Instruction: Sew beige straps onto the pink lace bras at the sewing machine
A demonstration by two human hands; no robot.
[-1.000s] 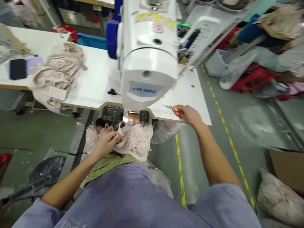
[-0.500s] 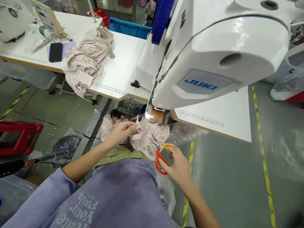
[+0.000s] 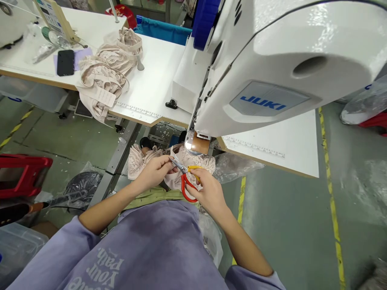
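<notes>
My left hand [image 3: 155, 172] pinches an edge of a pale pink lace garment [image 3: 181, 169] that hangs under the head of a white Juki sewing machine [image 3: 272, 68]. My right hand [image 3: 207, 193] grips small scissors [image 3: 185, 177] with one red and one yellow handle. Their blades point left and up, and the tips meet the lace right at my left fingers. Both hands are just in front of my lap, below the table edge.
A pile of beige lace garments [image 3: 105, 76] lies on the white table [image 3: 151, 88] to the left, with a black phone [image 3: 65, 62] further left. A clear plastic bag [image 3: 236, 167] hangs under the table. A red crate [image 3: 21, 175] stands on the green floor at left.
My right hand took the scissors off the table at the right, carried them down and left, and now the blades reach the lace held by my left hand.
</notes>
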